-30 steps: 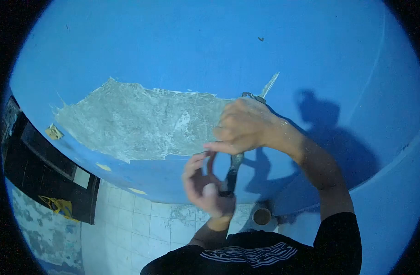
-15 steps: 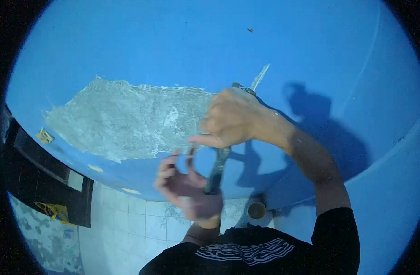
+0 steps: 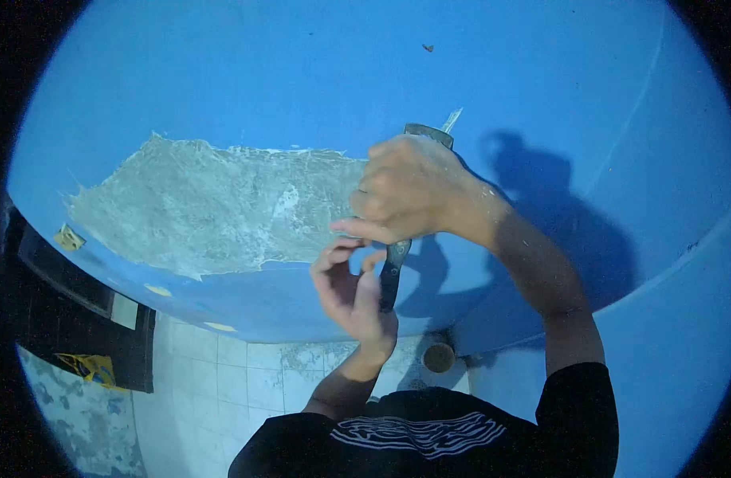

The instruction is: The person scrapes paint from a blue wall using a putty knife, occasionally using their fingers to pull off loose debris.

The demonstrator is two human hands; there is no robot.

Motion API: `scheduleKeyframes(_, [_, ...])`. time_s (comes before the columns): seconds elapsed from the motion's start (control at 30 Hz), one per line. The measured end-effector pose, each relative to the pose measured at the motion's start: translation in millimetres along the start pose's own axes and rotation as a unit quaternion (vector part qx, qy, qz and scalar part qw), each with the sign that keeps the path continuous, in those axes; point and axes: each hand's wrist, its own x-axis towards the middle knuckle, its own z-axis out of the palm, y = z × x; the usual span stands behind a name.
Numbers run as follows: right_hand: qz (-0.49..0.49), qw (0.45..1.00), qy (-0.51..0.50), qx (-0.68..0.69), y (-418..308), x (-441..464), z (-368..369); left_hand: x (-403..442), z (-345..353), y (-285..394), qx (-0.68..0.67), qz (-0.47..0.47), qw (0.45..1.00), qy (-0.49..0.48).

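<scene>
My right hand [image 3: 413, 190] is closed around a dark long-handled tool that looks like a scraper [image 3: 389, 279]. Its wide dark head shows above the knuckles, and the handle comes out below the hand. One finger or the thumb sticks out to the left. Just below, my left hand [image 3: 349, 291] is raised beside the handle, its fingers curled and thumb and forefinger brought together. Whether anything small lies between them I cannot make out. Behind both hands is the blue wall, with a large bare grey patch [image 3: 214, 203] and a thin pale scrape mark [image 3: 453, 119] near the tool's head.
A round container [image 3: 439, 358] stands on the tiled floor [image 3: 246, 382] at the wall's foot. Dark furniture [image 3: 70, 287] with a yellow bag [image 3: 90, 368] is at the lower left. A small beige piece [image 3: 69, 237] is on the wall, left of the patch.
My left hand has moved up and right, closer to the right hand, and its thumb and forefinger have come together. The right hand has shifted slightly up, showing more of the tool's head.
</scene>
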Motion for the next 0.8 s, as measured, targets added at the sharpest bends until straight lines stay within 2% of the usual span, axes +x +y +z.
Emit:
scheduleKeyframes(0.03, [0.003,1.0,-0.004,-0.005,-0.7,0.5,-0.4,-1.8,-3.5,4.2,0.001,0.004,1.0,-0.001])
scheduleKeyframes(0.1, [0.004,1.0,-0.004,-0.01,-5.2,-0.4,5.3,-9.2,-14.9,11.0,-0.007,-0.176,0.977,-0.124])
scheduleKeyframes(0.17, [0.004,0.999,-0.031,0.014,-13.2,-3.9,17.0,-7.1,-22.5,16.0,0.012,-0.189,0.969,-0.156])
scheduleKeyframes(0.23, [0.017,0.997,-0.054,0.05,-19.5,-6.4,21.4,-2.8,-35.4,24.9,0.002,-0.324,0.907,-0.269])
scheduleKeyframes(0.3, [0.03,0.992,-0.08,0.089,-28.2,-9.5,24.8,-4.8,-34.9,32.8,0.019,-0.362,0.89,-0.279])
scheduleKeyframes(0.37, [0.053,0.963,0.067,0.258,-37.6,-13.2,25.7,-8.6,-40.8,33.5,-0.011,-0.421,0.866,-0.271])
scheduleKeyframes(0.43, [0.134,0.927,0.176,0.303,-60.5,-37.6,2.2,-9.1,-44.2,35.6,0.009,-0.413,0.869,-0.273])
scheduleKeyframes(0.5, [0.211,0.782,0.375,0.45,-84.4,-88.3,30.2,-8.5,-47.0,33.7,0.024,-0.404,0.873,-0.274])
scheduleKeyframes(0.57, [0.372,0.654,0.43,0.499,-110.2,-139.1,67.9,-8.0,-48.6,29.5,0.086,-0.297,0.913,-0.266])
scheduleKeyframes(0.63, [0.517,0.642,0.254,0.505,-144.8,-152.4,77.1,-3.3,-44.4,27.2,0.107,-0.283,0.923,-0.239])
scheduleKeyframes(0.67, [0.518,0.642,0.256,0.503,-162.2,-151.2,77.1,-0.1,-40.4,25.4,0.128,-0.269,0.931,-0.213])
scheduleKeyframes(0.73, [0.49,0.538,0.269,0.631,-189.8,-133.0,77.2,1.3,-29.1,15.5,0.122,-0.243,0.941,-0.202])
scheduleKeyframes(0.77, [0.492,0.537,0.272,0.629,-193.0,-119.8,71.5,1.0,-22.6,11.1,0.116,-0.218,0.951,-0.188])
scheduleKeyframes(0.8, [0.523,0.573,0.258,0.576,-194.1,-104.5,62.1,1.2,-15.3,11.3,0.121,-0.238,0.946,-0.185])
